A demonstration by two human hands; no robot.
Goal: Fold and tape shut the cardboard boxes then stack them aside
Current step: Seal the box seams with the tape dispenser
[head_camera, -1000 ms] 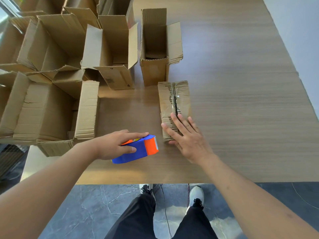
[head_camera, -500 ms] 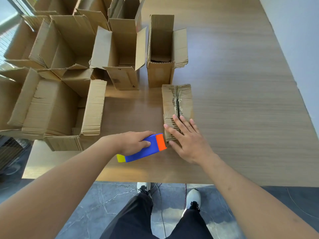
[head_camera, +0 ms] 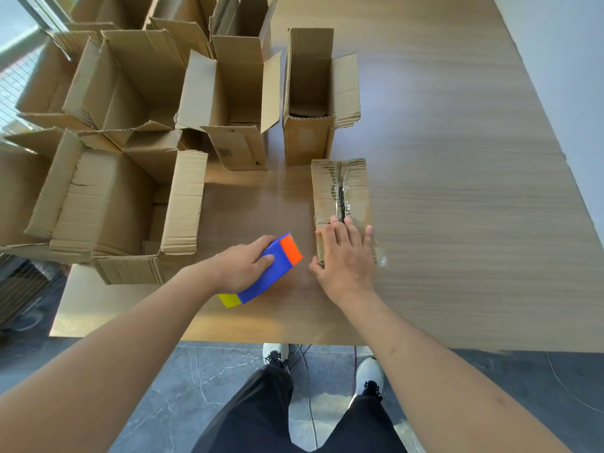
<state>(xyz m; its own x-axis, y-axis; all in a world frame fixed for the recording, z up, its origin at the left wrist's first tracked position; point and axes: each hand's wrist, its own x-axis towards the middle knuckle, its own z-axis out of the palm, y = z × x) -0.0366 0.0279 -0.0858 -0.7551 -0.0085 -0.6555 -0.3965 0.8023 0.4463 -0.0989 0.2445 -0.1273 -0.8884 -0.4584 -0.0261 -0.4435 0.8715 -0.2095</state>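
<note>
Taped box (head_camera: 340,191) lies lengthwise, directly under the right hand (head_camera: 346,259).
We note right fingers flat on it; left hand (head_camera: 243,266) grips the tape dispenser (head_camera: 264,273) alongside.

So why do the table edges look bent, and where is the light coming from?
Head view: the wide-angle lens bows the table edges. Daylight seems to enter from the upper left, casting shadows rightward from the open boxes. Glare glints on the clear tape along the closed box; the right hand looks slightly motion-blurred, while the tape dispenser stays sharp.

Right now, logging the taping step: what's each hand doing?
Left hand: grips the tape dispenser.
Right hand: open, fingers flat on the taped box.
</note>
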